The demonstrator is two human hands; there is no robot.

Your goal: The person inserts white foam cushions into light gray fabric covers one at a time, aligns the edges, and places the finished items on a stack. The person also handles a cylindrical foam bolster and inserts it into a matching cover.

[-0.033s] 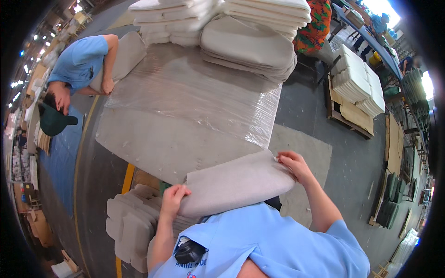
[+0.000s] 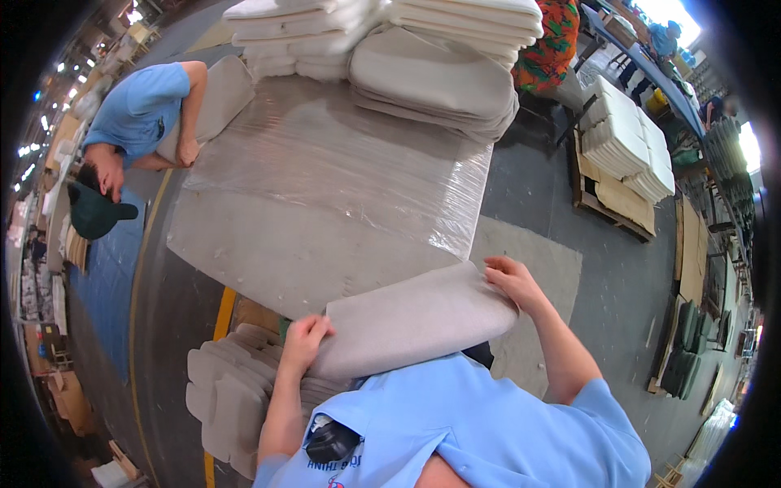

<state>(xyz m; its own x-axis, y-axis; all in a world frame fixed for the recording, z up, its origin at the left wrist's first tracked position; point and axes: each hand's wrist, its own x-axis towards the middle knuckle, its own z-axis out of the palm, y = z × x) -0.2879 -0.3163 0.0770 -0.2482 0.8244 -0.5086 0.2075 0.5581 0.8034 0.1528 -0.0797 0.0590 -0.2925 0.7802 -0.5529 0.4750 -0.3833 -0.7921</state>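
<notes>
A light grey fabric cushion (image 2: pixel 411 321) lies across my front, against my shirt and over the near edge of the table. My left hand (image 2: pixel 305 342) is closed on its left end, thumb and fingers pinching the edge of the cloth. At the cushion's far right corner, my right hand (image 2: pixel 518 285) grips the edge with bent fingers. Part of the fingertips of both hands is hidden by the cloth. The table (image 2: pixel 268 244) beyond the cushion is partly covered with clear plastic film (image 2: pixel 342 171).
Stacked grey cushions (image 2: pixel 431 81) and white pads (image 2: pixel 305 37) stand at the table's far side. More cushions (image 2: pixel 232 390) are piled at lower left. A co-worker (image 2: pixel 134 118) at the left holds another cushion (image 2: pixel 224 98). White pads (image 2: pixel 622 138) sit on a pallet at right.
My left hand has shifted very slightly up and to the left at the cushion's edge, and my right hand rises a touch. The cushion stays nearly in place.
</notes>
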